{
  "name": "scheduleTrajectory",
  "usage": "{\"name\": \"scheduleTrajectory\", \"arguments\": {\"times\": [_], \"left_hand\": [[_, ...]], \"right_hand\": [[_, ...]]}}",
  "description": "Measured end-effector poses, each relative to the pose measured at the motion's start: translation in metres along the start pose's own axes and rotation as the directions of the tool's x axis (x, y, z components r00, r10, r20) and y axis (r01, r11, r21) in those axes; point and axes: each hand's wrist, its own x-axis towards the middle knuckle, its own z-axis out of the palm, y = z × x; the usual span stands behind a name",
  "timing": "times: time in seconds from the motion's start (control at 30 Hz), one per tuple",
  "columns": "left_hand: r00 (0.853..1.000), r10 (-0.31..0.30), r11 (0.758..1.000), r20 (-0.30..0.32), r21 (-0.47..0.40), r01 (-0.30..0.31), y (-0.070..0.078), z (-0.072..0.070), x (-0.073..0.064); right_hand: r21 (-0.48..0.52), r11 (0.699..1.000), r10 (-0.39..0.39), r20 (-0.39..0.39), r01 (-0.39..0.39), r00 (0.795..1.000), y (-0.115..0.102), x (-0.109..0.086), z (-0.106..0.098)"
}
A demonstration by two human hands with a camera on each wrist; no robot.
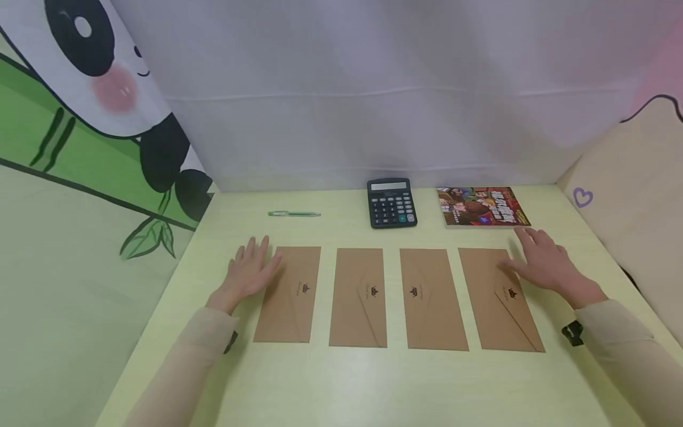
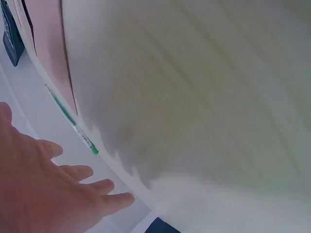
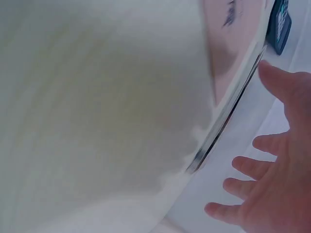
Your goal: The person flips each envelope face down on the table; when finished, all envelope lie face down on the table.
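Several brown paper envelopes lie side by side on the table in the head view: the leftmost envelope (image 1: 290,296), two middle envelopes and the rightmost envelope (image 1: 491,296), each with a small dark crown print. My left hand (image 1: 248,273), fingers spread, is at the left edge of the leftmost envelope and holds nothing. In the left wrist view that hand (image 2: 53,184) appears above the table. My right hand (image 1: 546,264) hovers by the rightmost envelope's upper right edge, its thumb over the paper. The right wrist view shows the right hand (image 3: 272,179) with fingers extended and nothing gripped.
Behind the envelopes lie a green pen (image 1: 294,213), a black calculator (image 1: 392,203) and a colourful booklet (image 1: 482,206). A white cloth (image 1: 373,130) hangs at the table's back edge. Printed panels stand at the left and right sides.
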Motion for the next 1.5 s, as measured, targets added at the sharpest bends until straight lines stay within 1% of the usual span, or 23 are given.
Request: {"name": "scheduleTrajectory", "arguments": {"times": [0.1, 0.2, 0.37, 0.43, 0.5, 0.6, 0.77, 0.83, 0.93, 1.1, 1.27, 1.4, 1.5], "left_hand": [[1.000, 0.001, 0.999, 0.002, -0.032, -0.001, 0.002, 0.000, -0.002], [1.000, 0.011, 0.998, 0.010, -0.061, -0.010, 0.003, 0.000, -0.004], [0.999, 0.043, 0.993, 0.000, -0.111, -0.043, 0.003, 0.001, -0.007], [0.999, 0.043, 0.991, -0.005, -0.127, -0.043, 0.005, 0.001, -0.008], [1.000, 0.031, 0.989, -0.006, -0.143, -0.032, 0.007, 0.001, -0.010], [1.000, -0.002, 0.989, -0.004, -0.145, 0.001, 0.012, 0.000, -0.012], [0.998, -0.069, 0.987, 0.014, -0.143, 0.070, 0.019, -0.006, -0.016], [0.995, -0.091, 0.984, 0.036, -0.148, 0.095, 0.022, -0.008, -0.018], [0.992, -0.107, 0.981, 0.071, -0.155, 0.116, 0.024, -0.010, -0.019], [0.984, -0.134, 0.974, 0.115, -0.170, 0.152, 0.025, -0.014, -0.022], [0.976, -0.173, 0.965, 0.129, -0.177, 0.195, 0.025, -0.016, -0.026], [0.975, -0.184, 0.965, 0.126, -0.168, 0.203, 0.024, -0.014, -0.028], [0.975, -0.184, 0.963, 0.122, -0.178, 0.204, 0.022, -0.012, -0.030]], "right_hand": [[0.006, 0.998, -0.058, -0.014, 0.059, 0.998, -0.016, 0.011, 0.000], [0.041, 0.994, -0.101, 0.019, 0.100, 0.995, -0.036, 0.020, 0.000], [0.085, 0.988, -0.132, 0.070, 0.126, 0.989, -0.074, 0.033, -0.002], [0.088, 0.988, -0.132, 0.086, 0.124, 0.988, -0.090, 0.038, -0.001], [0.079, 0.988, -0.142, 0.100, 0.135, 0.985, -0.105, 0.044, 0.003], [0.067, 0.985, -0.166, 0.115, 0.159, 0.979, -0.128, 0.051, 0.010], [0.065, 0.975, -0.219, 0.138, 0.212, 0.966, -0.166, 0.059, 0.021], [0.068, 0.970, -0.239, 0.150, 0.231, 0.959, -0.180, 0.060, 0.025], [0.059, 0.964, -0.264, 0.174, 0.257, 0.949, -0.200, 0.062, 0.030], [0.038, 0.947, -0.320, 0.215, 0.319, 0.923, -0.235, 0.064, 0.036], [0.018, 0.925, -0.371, 0.248, 0.378, 0.895, -0.274, 0.068, 0.042], [0.021, 0.896, -0.436, 0.228, 0.443, 0.871, -0.297, 0.068, 0.052], [0.027, 0.882, -0.465, 0.215, 0.470, 0.859, -0.310, 0.067, 0.061]]}}
